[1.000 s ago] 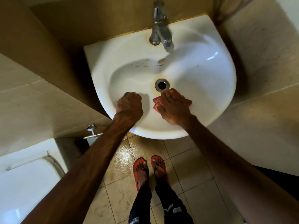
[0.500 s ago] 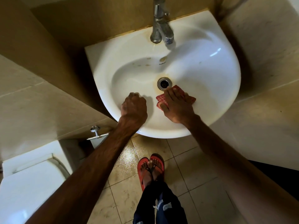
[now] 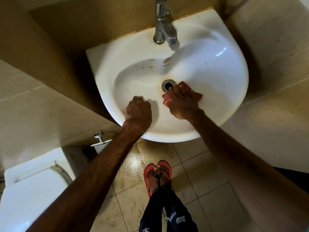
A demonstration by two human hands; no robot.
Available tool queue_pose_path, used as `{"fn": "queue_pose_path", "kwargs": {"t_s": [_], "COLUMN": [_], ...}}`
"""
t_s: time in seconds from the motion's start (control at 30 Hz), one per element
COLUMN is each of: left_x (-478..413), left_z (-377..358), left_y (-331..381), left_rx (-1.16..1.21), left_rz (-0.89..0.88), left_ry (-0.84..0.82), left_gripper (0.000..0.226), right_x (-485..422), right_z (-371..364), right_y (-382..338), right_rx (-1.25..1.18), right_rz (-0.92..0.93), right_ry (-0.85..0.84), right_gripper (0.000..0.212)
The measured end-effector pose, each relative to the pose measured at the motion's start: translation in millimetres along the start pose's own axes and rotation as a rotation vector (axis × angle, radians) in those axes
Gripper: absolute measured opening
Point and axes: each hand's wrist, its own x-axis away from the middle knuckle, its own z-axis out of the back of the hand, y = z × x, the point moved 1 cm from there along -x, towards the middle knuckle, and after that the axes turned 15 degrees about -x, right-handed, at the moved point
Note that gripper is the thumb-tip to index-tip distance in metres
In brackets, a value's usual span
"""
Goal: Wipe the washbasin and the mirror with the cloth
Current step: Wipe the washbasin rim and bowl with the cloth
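The white washbasin (image 3: pixel 209 67) hangs on the wall below me, with brownish stains around its drain (image 3: pixel 167 84) and below the tap. My right hand (image 3: pixel 181 102) presses a red checked cloth (image 3: pixel 185 88) flat on the bowl just right of the drain, fingertips at the drain's rim. My left hand (image 3: pixel 138 111) is a closed fist resting on the basin's front left rim, with nothing visible in it. No mirror is in view.
A chrome tap (image 3: pixel 163 29) stands at the basin's back edge. A white toilet (image 3: pixel 30 195) sits at lower left, with a small wall valve (image 3: pixel 100 139) above it. Tiled walls close in on both sides. My feet in red sandals (image 3: pixel 157 176) stand on the wet tiled floor.
My right hand has slid the cloth up the bowl, from below the drain to beside it. My left fist has stayed on the front rim. The view has shifted slightly.
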Motion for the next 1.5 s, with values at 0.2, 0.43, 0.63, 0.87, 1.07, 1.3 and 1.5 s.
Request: {"fn": "queue_pose_path", "kwargs": {"t_s": [0.2,0.43,0.63,0.87,1.07,1.3,1.5], "left_x": [-4.6,-6.5,-3.7,-6.9,-10.4,-16.6,-23.4], "left_z": [-5.7,-1.5,1.4,-0.8,-11.3,-26.1,-37.1], "left_y": [3.6,3.2,15.9,22.8,15.7,15.6,10.1], "left_rx": [-0.001,0.025,-0.069,-0.077,-0.013,-0.018,-0.035], "left_rz": [-0.005,0.045,0.065,0.099,0.102,0.099,0.063], "left_ry": [-0.027,-0.080,-0.082,-0.082,-0.094,-0.060,-0.035], "left_gripper": [0.035,0.043,0.041,0.042,0.053,0.047,0.039], "right_x": [81.9,110.1,-1.4,31.3,126.5,149.3,136.8], "right_z": [30.7,59.5,29.0,25.5,44.6,13.4,-11.9], "right_y": [-12.8,-3.0,8.9,16.1,30.4,31.6,-5.7], "right_rx": [-0.026,-0.044,0.020,0.030,-0.104,-0.124,-0.095], "right_rz": [0.195,0.181,0.105,0.278,0.494,0.772,0.870], "right_ry": [-0.181,-0.249,-0.184,-0.266,-0.030,0.193,0.243], "right_gripper": [0.048,0.044,0.058,0.052,0.043,0.045,0.063]}}
